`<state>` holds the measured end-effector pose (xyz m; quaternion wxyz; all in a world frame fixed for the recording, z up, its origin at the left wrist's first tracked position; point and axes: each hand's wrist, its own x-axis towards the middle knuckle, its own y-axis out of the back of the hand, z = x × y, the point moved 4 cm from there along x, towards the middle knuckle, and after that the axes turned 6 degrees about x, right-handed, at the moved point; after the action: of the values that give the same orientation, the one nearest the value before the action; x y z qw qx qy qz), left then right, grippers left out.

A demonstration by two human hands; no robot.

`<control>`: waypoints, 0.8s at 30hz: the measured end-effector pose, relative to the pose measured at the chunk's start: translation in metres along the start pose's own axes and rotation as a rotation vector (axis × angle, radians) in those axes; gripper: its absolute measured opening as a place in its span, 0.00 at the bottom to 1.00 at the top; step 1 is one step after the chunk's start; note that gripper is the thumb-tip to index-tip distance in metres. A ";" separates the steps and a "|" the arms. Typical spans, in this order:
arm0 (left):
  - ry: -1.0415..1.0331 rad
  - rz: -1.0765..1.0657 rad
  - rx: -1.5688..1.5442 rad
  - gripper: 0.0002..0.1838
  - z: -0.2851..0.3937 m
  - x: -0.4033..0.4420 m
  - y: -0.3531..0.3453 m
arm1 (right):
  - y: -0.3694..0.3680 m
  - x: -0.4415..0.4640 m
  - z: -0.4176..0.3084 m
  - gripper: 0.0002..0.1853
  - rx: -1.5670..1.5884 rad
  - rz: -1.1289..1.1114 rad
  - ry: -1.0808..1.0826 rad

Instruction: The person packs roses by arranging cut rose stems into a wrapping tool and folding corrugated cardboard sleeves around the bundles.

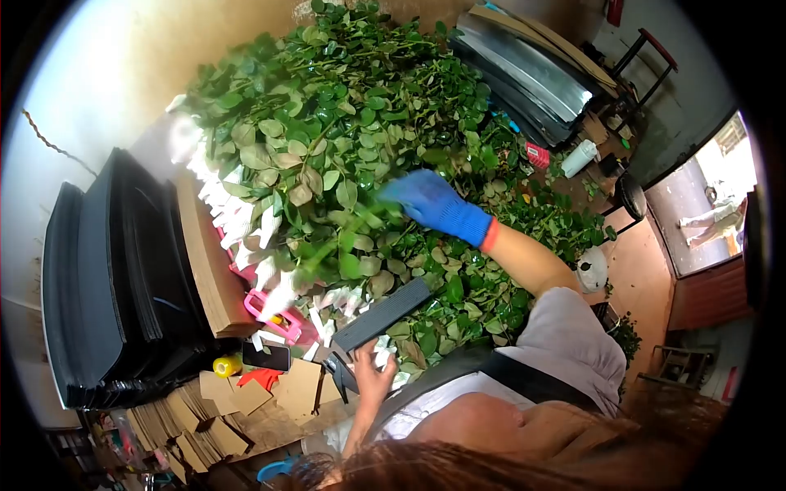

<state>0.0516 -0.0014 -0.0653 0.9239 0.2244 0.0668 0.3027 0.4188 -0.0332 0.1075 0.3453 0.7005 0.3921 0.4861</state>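
My right hand (434,206), in a blue knitted glove with an orange cuff, is closed around a leafy rose stem (348,244) above the heap. The stem is smeared by motion; its lower-left end runs toward a white-wrapped flower head (279,295). Low in the view, my bare left hand (375,375) has curled fingers around a crumpled white piece (383,350) that I cannot make out. Just above it lies a long dark grey bar (383,314), one end close to my fingers. A black tool-like object (339,376) is beside that hand.
A large heap of leafy stems (368,123) covers the work surface. Black sheets (123,278) stand at left, by a cardboard edge (209,262). Near the front are a pink basket (274,317), phone (266,356), yellow tape roll (227,366) and cardboard pieces (299,389). A stool (629,196) stands right.
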 end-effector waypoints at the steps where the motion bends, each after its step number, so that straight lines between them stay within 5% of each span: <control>1: -0.044 0.013 0.032 0.29 -0.001 0.001 0.000 | -0.007 -0.021 0.005 0.16 0.013 -0.157 0.054; 4: -0.014 0.007 0.027 0.29 0.000 0.000 0.001 | -0.023 -0.074 0.039 0.16 -0.047 -0.636 -0.102; 6: -0.020 0.012 0.040 0.29 0.002 0.001 0.001 | -0.005 -0.054 0.049 0.16 0.109 -0.362 -0.181; 8: -0.022 0.014 0.063 0.29 0.004 0.001 0.002 | 0.018 -0.016 0.052 0.12 0.084 0.128 -0.012; 11: 0.047 0.011 0.012 0.28 0.002 -0.001 0.000 | 0.032 0.043 0.056 0.09 0.041 0.424 -0.024; 14: 0.008 0.024 0.062 0.28 0.005 0.000 0.001 | 0.022 0.094 0.044 0.09 -0.031 0.524 0.114; 17: 0.060 0.019 0.042 0.28 0.009 0.000 0.001 | -0.002 0.134 0.035 0.09 -0.384 0.130 -0.151; 20: 0.057 0.043 0.035 0.27 0.005 0.001 0.000 | -0.032 0.150 0.053 0.10 -0.498 0.070 -0.250; 24: 0.036 0.056 0.009 0.28 0.010 0.003 0.001 | 0.010 0.111 0.016 0.11 -0.378 0.311 0.087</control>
<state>0.0560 -0.0028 -0.0561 0.9126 0.2248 0.0784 0.3323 0.4603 0.0594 0.1572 0.3741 0.6537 0.1961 0.6280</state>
